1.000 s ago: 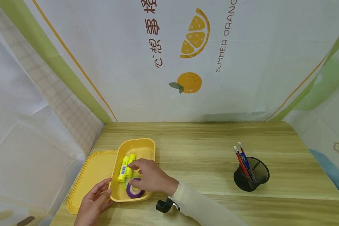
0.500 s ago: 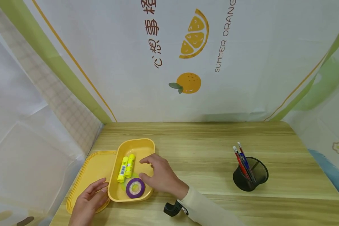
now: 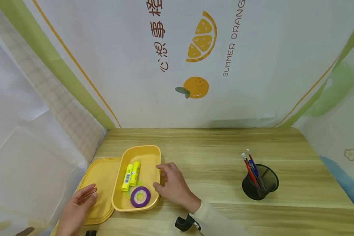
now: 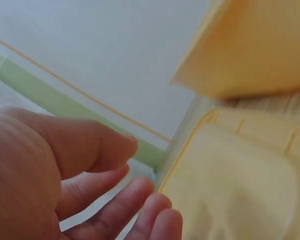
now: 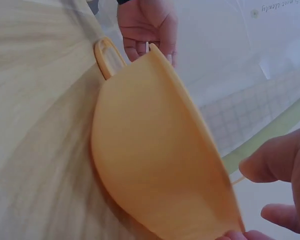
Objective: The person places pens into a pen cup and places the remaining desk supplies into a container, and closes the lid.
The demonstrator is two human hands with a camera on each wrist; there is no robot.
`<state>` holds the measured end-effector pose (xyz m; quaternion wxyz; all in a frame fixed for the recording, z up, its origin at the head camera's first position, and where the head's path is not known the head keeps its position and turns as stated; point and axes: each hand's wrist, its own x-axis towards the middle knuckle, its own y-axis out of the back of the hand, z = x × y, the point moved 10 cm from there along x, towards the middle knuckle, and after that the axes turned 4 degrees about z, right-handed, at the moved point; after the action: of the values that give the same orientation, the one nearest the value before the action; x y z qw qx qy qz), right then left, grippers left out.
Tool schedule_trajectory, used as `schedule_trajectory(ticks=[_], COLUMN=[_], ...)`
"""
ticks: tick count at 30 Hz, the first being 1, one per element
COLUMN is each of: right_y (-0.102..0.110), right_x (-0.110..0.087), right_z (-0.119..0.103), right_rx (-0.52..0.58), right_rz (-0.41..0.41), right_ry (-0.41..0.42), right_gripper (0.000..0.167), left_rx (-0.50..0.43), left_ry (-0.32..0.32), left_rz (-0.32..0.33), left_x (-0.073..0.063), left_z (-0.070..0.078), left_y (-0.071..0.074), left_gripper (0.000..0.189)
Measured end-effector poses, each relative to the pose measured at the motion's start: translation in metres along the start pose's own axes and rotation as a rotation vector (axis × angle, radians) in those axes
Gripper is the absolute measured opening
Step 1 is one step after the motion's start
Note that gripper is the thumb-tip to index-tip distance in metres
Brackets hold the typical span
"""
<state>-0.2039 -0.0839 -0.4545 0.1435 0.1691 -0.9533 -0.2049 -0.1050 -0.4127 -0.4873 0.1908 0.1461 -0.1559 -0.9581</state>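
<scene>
A yellow plastic box [image 3: 148,157] stands uncovered on the table. Inside lie two yellow glue sticks [image 3: 131,177] side by side and a purple tape roll [image 3: 147,196], with something yellow-green [image 3: 128,195] partly hidden under the roll. My right hand [image 3: 177,186] is at the box's right rim, thumb and forefinger apart; in the right wrist view other fingertips lie close against the wall [image 5: 155,150], contact unclear. To the left, my left hand [image 3: 76,209] is over the yellow lid [image 3: 103,177], fingers loosely extended and holding nothing.
A black mesh pen cup [image 3: 255,190] holding several pencils and pens stands on the right of the wooden table [image 3: 212,157]. Printed white cloth [image 3: 253,98] hangs along the back and sides.
My right hand has moved right, from over the tape roll to the box's right rim. My left hand has left the box's left side and drawn back over the lid.
</scene>
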Motion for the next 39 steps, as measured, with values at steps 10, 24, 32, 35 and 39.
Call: schedule_trajectory(ticks=[10, 24, 32, 35, 39], right_y=[-0.01, -0.013, -0.013, -0.013, -0.013], right_x=[-0.005, -0.004, -0.003, -0.003, -0.003], right_z=[0.014, 0.016, 0.016, 0.017, 0.017], right_rx=[0.053, 0.113, 0.111, 0.113, 0.122], right_rz=[-0.018, -0.054, -0.063, -0.062, -0.066], right_ry=[-0.047, -0.061, -0.067, -0.062, -0.058], right_gripper=[0.069, 0.067, 0.067, 0.067, 0.067], left_rx=[0.385, 0.583, 0.575, 0.582, 0.614], left_ry=[0.118, 0.116, 0.112, 0.145, 0.165], left_rz=[0.13, 0.15, 0.242, 0.267, 0.25], left_x=[0.011, 0.018, 0.018, 0.016, 0.017], left_z=[-0.007, -0.019, -0.02, -0.026, -0.034], left_y=[0.042, 0.061, 0.07, 0.074, 0.077], left_gripper=[0.067, 0.068, 0.058, 0.056, 0.058])
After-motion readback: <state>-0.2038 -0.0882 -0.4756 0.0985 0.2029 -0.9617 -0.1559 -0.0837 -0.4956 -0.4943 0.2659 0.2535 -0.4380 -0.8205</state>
